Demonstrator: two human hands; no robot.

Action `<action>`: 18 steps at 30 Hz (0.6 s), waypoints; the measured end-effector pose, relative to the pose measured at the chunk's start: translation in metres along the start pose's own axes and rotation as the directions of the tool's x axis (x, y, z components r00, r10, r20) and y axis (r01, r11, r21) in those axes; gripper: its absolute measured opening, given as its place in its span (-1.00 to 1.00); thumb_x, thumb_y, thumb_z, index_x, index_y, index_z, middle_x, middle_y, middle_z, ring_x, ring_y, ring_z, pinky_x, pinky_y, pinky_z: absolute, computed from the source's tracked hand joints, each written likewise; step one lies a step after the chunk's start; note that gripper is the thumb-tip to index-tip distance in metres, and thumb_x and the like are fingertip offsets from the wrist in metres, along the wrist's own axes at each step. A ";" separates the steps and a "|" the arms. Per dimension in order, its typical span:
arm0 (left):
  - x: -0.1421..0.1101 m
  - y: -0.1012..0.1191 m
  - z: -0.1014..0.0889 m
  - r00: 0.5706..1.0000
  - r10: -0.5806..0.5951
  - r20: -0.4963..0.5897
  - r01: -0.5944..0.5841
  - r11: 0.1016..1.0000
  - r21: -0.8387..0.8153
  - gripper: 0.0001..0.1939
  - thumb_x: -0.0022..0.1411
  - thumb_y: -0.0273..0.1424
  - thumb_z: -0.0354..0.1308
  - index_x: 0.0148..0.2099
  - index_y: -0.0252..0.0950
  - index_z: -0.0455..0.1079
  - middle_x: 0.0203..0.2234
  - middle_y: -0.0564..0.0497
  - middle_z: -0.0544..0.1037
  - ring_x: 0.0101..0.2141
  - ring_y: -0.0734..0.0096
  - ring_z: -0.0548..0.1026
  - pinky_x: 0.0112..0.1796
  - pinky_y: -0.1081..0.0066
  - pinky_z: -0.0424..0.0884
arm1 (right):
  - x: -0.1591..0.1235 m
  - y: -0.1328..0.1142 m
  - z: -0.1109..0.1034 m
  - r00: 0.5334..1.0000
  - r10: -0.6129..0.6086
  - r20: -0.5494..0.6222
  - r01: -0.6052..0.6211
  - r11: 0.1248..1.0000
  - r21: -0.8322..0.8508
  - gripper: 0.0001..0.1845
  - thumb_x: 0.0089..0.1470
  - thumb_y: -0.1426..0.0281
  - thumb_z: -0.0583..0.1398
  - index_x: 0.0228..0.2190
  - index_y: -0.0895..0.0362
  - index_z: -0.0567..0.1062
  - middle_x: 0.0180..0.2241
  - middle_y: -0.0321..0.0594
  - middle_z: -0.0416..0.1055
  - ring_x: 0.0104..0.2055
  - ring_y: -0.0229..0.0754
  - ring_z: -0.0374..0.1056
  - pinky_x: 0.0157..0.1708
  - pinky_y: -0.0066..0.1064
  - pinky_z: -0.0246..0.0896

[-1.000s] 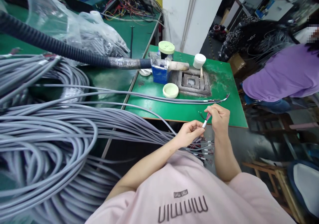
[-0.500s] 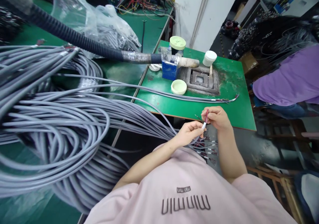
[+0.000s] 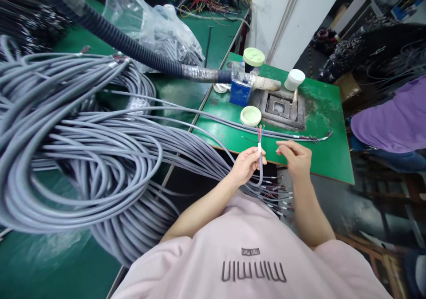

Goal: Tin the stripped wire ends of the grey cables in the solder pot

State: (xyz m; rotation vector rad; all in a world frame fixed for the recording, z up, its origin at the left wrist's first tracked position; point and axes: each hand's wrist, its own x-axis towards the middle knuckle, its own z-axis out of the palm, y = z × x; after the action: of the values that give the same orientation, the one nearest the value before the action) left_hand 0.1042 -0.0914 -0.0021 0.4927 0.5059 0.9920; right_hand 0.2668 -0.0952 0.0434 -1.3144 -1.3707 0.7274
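Note:
Pinched in my left hand (image 3: 248, 165) is the end of a grey cable (image 3: 261, 172), held upright. White tape or sleeving wraps it just below several thin wires, red, blue and dark, that fan out at its tip. My right hand (image 3: 296, 157) is a little to the right, apart from the cable. Its fingers are curled, thumb close to forefinger, with nothing visible between them. Below the hands lie several more stripped cable ends (image 3: 281, 197), partly hidden by my left arm and shirt.
Coiled grey cables (image 3: 100, 157) fill the left bench. On the green table (image 3: 326, 157) stand a square solder-pot-like block (image 3: 282, 120), a pale green lid (image 3: 250, 116), a white jar (image 3: 294, 79) and a blue box (image 3: 240, 93) under a hose (image 3: 199, 73). A person in purple (image 3: 392, 117) is at right.
My right hand has come off the wires and moved away to the right. My left hand now holds the cable end upright, its wires spread. The view has shifted slightly left.

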 end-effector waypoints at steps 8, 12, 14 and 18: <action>0.005 0.007 0.000 0.997 0.076 -0.021 -0.077 0.996 -0.055 -0.66 0.04 -0.20 0.37 -0.26 -0.36 0.45 -0.53 0.07 0.53 -0.49 0.55 0.47 -0.34 0.50 0.37 | -0.009 -0.009 -0.002 0.804 -0.437 0.403 0.555 0.794 -0.247 -0.60 0.13 0.52 0.18 -0.06 -0.10 0.55 -0.02 -0.16 0.49 0.02 -0.03 0.38 0.00 -0.08 0.29; 0.000 0.002 0.003 0.988 0.154 0.005 -0.152 0.976 0.158 -0.64 0.06 -0.18 0.37 -0.26 -0.37 0.45 -0.50 0.01 0.58 -0.44 0.50 0.50 -0.29 0.47 0.37 | 0.002 -0.018 0.002 0.922 -0.338 0.187 0.377 0.895 -0.240 -0.82 0.13 0.43 0.23 -0.23 -0.03 0.59 -0.25 -0.21 0.52 -0.17 -0.10 0.42 -0.13 -0.19 0.32; -0.003 -0.001 0.005 0.985 0.172 0.036 -0.175 0.956 0.234 -0.63 0.06 -0.17 0.37 -0.26 -0.38 0.44 -0.49 -0.01 0.58 -0.43 0.48 0.51 -0.27 0.44 0.37 | 0.010 -0.023 0.003 0.965 -0.238 0.113 0.257 0.944 -0.208 -0.93 0.10 0.38 0.27 -0.34 0.02 0.59 -0.35 -0.26 0.51 -0.27 -0.15 0.41 -0.21 -0.26 0.30; -0.007 -0.007 0.007 0.975 0.203 0.090 -0.222 0.920 0.324 -0.65 0.11 -0.17 0.34 -0.27 -0.38 0.44 -0.48 -0.02 0.58 -0.44 0.47 0.50 -0.30 0.44 0.37 | 0.023 -0.027 0.006 0.992 -0.014 0.128 0.027 0.994 -0.103 -0.90 0.05 0.32 0.31 -0.45 0.07 0.58 -0.44 -0.33 0.50 -0.37 -0.24 0.38 -0.30 -0.38 0.26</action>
State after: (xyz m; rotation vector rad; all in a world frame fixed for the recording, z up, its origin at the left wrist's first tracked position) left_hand 0.1097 -0.1014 0.0003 0.8915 0.5833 1.1029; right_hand 0.2564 -0.0772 0.0733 -1.3523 -1.5400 0.7451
